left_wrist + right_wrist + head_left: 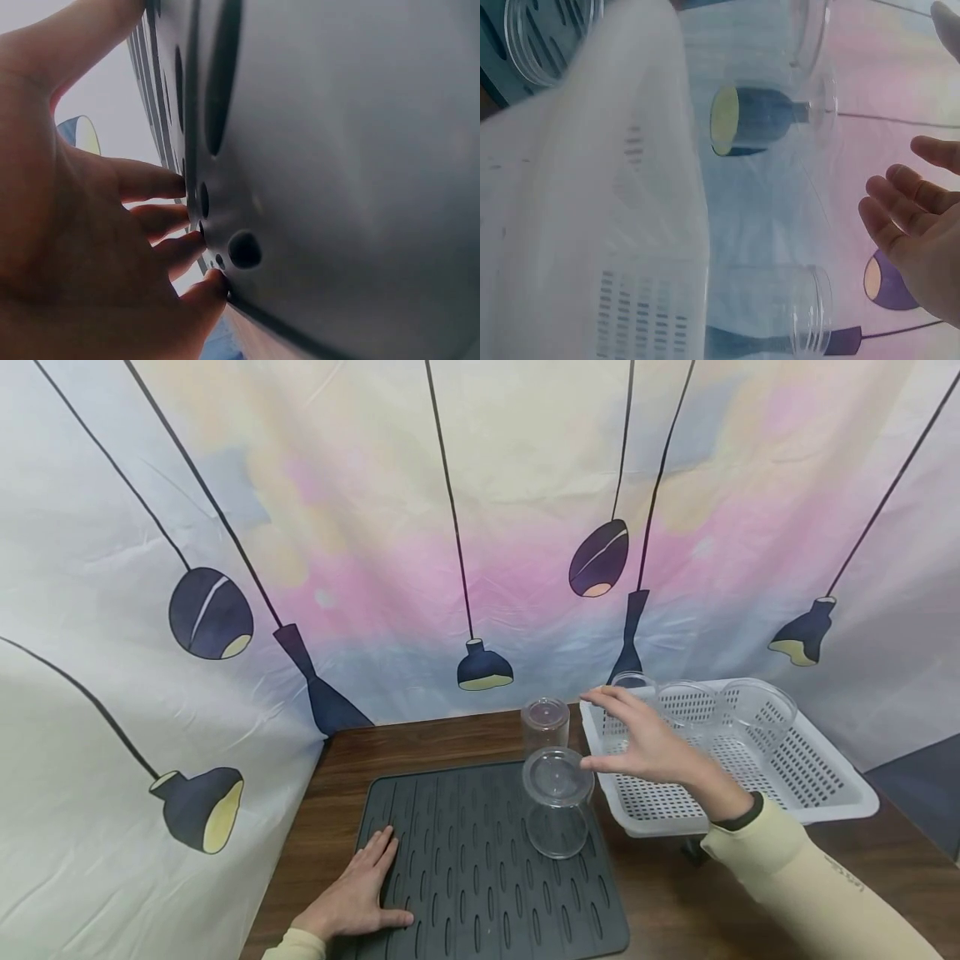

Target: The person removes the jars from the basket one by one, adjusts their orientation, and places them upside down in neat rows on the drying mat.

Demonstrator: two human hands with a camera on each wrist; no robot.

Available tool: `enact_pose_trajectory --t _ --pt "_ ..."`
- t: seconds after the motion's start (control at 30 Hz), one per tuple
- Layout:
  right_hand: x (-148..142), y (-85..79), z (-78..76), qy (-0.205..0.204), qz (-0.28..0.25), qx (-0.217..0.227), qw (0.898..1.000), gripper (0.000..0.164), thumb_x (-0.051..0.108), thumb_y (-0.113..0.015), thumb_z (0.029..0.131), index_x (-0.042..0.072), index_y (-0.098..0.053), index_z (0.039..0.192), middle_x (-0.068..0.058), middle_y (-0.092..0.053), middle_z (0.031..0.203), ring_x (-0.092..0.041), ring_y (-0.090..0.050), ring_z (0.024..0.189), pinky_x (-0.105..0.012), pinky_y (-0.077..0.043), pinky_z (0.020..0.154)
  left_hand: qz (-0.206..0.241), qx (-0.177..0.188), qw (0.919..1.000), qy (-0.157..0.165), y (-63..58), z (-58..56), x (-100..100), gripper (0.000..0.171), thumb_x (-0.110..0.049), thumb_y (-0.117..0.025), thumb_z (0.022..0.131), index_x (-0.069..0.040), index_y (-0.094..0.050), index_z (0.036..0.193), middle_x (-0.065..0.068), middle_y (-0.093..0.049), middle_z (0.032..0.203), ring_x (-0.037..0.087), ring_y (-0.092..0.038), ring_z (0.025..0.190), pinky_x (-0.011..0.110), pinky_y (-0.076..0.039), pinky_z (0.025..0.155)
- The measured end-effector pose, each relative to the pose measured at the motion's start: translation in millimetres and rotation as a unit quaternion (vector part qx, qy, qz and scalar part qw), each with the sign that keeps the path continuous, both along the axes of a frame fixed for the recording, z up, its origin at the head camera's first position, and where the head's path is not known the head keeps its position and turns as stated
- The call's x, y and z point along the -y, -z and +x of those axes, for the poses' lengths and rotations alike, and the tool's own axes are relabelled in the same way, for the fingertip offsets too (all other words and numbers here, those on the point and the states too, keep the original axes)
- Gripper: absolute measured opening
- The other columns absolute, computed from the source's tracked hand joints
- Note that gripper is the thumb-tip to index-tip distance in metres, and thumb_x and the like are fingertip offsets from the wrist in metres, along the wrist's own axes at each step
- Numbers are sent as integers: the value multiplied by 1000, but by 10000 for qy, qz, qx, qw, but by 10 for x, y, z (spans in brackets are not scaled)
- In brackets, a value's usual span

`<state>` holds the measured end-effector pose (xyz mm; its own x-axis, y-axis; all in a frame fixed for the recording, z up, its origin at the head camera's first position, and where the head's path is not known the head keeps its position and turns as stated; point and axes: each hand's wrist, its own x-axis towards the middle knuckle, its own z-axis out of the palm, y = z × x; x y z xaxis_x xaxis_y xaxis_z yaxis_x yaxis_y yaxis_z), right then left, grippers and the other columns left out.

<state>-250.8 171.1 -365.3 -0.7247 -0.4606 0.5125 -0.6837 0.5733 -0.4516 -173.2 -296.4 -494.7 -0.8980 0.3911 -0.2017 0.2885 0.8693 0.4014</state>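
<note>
On the left edge of a dark grey drying mat (450,852) rests my left hand (348,893), fingers straight and thumb spread. In the left wrist view its fingertips touch the slotted mat (337,187). My right hand (648,743) is held over the left rim of a white plastic basket (825,806), thumb and fingers apart with nothing between them. Left of it, a clear glass jar (557,827) stands upside down on the mat, with another clear jar (546,727) behind. In the right wrist view, the right hand (922,225) is apart from a threaded-rim jar (814,307).
Three clear jars stand in the basket, the rightmost jar (759,706) being widest. Mat and basket sit on a dark wooden table (442,745). Close behind hangs a cloth backdrop (375,527) printed with lamps.
</note>
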Motion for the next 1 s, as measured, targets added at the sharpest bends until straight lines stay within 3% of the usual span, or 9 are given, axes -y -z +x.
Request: enact_pose_trajectory --t 0.2,0.4,1.0 --pt "-110 -7 -83 268 -376 50 9989 87 30 -88 70 13 -46 144 -14 -47 139 -29 -53 111 -53 -47 89 9 7 10000 -7 -2 -2 -1 118 -68 -73 72 7 -26 151 25 -12 161 46 -9 148 64 -18 114" --pt "-207 -15 -117 543 -439 379 9968 87 29 -86 73 12 -42 147 -18 -41 144 -41 -52 116 -62 -45 92 22 19 10000 -20 -3 0 -2 118 -67 -73 72 7 -26 151 24 -12 161 45 -9 148 65 -17 114" --pt "-374 115 -255 1283 -783 386 9879 94 31 -85 75 6 -35 150 -25 -39 144 -48 -48 123 -62 -41 99 18 15 10000 -20 -1 2 -3 117 -66 -73 72 7 -25 151 24 -10 161 45 -8 148 65 -17 114"
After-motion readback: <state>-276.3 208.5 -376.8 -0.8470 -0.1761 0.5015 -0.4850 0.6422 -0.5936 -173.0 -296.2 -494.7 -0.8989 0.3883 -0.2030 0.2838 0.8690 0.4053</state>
